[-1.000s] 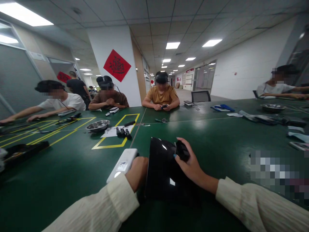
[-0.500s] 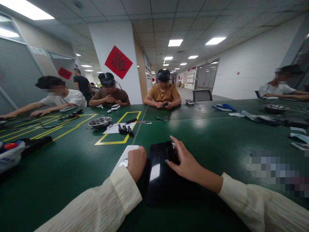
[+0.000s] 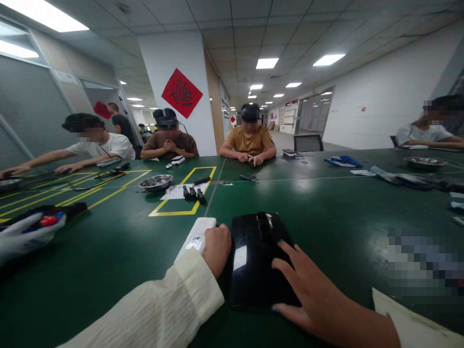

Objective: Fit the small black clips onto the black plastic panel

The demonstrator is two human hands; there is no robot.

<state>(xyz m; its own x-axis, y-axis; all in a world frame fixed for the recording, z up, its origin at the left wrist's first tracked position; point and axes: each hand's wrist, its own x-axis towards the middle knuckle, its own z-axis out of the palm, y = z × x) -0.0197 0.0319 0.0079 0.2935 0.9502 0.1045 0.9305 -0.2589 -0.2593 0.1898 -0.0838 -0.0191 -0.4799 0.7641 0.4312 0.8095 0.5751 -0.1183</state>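
Note:
My left hand (image 3: 218,247) is closed in a fist on the table, against the right side of a white flat box-like device (image 3: 195,237); what its fingers hold, if anything, is hidden. To its right lies a glossy black flat slab (image 3: 250,285), like a tablet or tray. Near the slab's far edge rests a small black strap-like piece (image 3: 266,227) with a shiny metal bit. My right hand (image 3: 304,285) is open over the slab's right side, fingers spread and nothing held. Its fingertips are close to the near end of the black piece; contact is unclear.
Beyond my hands are a metal bowl (image 3: 155,182), several small black parts (image 3: 194,194) on white paper, and green-handled pliers (image 3: 249,178). At left, a gloved hand (image 3: 29,232) of another person holds a red-and-blue object (image 3: 49,221). Other people sit around the green table (image 3: 326,208).
My right hand has let go of the black strap-like piece and drawn back toward me, fingers spreading. My left fist stays by the white device. The gloved hand at left has come further into view.

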